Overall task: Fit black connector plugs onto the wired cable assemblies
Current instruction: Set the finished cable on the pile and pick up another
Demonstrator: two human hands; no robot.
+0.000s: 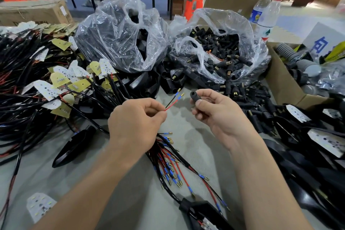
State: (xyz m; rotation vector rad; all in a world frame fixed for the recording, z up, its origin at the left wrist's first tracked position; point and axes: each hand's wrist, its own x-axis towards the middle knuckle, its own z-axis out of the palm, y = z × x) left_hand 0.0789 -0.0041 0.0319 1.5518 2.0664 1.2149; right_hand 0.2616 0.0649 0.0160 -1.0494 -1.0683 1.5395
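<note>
My left hand [137,117] pinches a red and a black wire [172,101] whose blue-sleeved brass tips point up and right. My right hand [214,110] holds a black connector plug [196,96] between thumb and fingers, its open end turned toward the wire tips, a small gap apart. Below my hands lies a bundle of cable ends [169,162] with red and black wires, blue sleeves and brass pins. A clear bag [248,30] full of black plugs sits behind my right hand.
A second clear bag [119,30] with black housings stands behind my left hand. Cables with LED boards [56,80] pile up at the left. A cardboard box [283,80] and two water bottles [265,13] stand at the right. Black housings [308,164] lie at the right.
</note>
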